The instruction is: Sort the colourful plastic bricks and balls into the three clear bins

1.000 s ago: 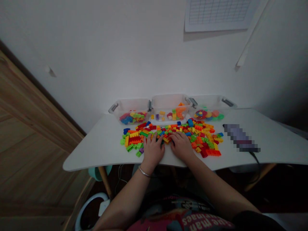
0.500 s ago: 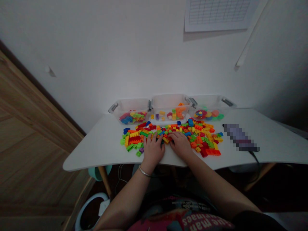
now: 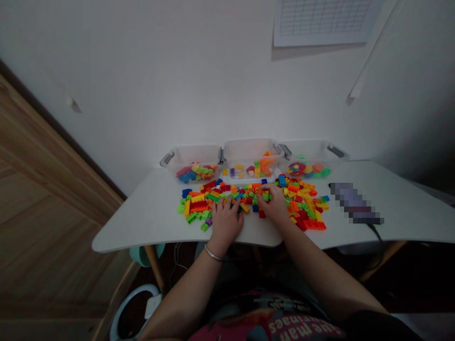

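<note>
A wide pile of colourful toy building bricks (image 3: 216,194) lies across the white table. My left hand (image 3: 227,221) rests on the pile's front middle, its fingers spread over the bricks and nothing visibly gripped. Just to its right, my right hand (image 3: 275,206) reaches into the pile with the thumb and forefinger apart. Small orange bricks (image 3: 258,191) lie at those fingertips; whether any is touched is too small to tell. Between the hands sit a yellow brick (image 3: 245,208) and a dark blue brick (image 3: 255,208).
Behind the pile stand three clear plastic bins: the left bin (image 3: 195,154), the middle bin (image 3: 245,150) and the right bin (image 3: 309,150), each with coloured pieces inside. A phone-like device (image 3: 355,203), blurred out, lies at the right with a cable.
My right hand has moved up and to the right, deeper into the pile, and its thumb and forefinger have spread. Bricks formerly under it now show. My left hand stays put.
</note>
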Motion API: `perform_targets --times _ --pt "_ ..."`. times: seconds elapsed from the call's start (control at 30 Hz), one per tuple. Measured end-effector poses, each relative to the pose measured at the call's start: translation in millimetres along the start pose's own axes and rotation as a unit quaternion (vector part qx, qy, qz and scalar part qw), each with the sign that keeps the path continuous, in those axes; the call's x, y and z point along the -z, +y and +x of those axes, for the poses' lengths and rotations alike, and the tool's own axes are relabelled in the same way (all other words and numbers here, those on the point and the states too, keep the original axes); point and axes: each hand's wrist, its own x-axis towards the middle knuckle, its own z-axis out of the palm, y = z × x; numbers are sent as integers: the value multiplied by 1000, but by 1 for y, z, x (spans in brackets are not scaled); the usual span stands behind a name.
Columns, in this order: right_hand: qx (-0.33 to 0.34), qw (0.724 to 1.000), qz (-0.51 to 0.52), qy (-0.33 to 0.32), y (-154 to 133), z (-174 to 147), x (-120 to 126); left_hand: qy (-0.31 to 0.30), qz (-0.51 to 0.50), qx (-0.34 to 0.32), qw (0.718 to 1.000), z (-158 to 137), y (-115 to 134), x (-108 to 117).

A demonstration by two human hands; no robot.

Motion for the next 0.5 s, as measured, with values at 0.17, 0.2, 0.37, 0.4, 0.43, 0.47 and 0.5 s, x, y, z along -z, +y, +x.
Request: perform_targets --times 0.17,0.2,0.37,0.4,0.43,0.47,0.5 --pt "4 997 -67 28 -4 41 14 -4 -3 1 1000 0 1 2" --pt "-2 997 -77 33 -3 52 15 -4 -3 2 1000 0 1 2" --pt "-46 991 -120 48 8 102 14 -4 -7 2 1000 0 0 3" --pt "-60 988 -134 46 10 110 13 -4 -8 1 1000 0 0 3" --pt "-74 986 -146 42 11 117 12 -3 -8 1 1000 0 0 3" --pt "-86 984 -154 34 12 123 10 -3 -8 1 1000 0 0 3" --pt "-94 983 -159 23 13 128 9 -2 -9 1 1000 0 0 3"
